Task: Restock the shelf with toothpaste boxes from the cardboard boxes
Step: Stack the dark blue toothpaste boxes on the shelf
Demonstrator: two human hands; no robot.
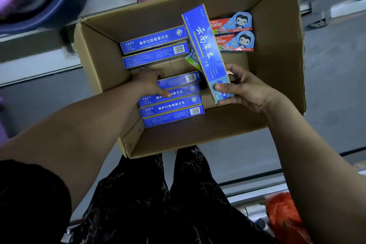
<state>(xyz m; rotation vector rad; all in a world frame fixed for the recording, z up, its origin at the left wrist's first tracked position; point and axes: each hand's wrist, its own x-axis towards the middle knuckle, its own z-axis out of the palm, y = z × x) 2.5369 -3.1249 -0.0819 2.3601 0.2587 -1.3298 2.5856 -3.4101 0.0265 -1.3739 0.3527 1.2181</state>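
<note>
Head view: hands in carton (99,61).
Right hand (247,91) grips a raised blue box (204,45); left hand (150,83) rests on the stack (172,112) beside it, grip unclear.

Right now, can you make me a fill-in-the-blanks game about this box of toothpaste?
The right hand grips a ____ toothpaste box.
The two red boxes each show a cartoon ____.
The left hand touches the stacked boxes inside the ____.
Missing: blue; penguin; cardboard box.
</note>
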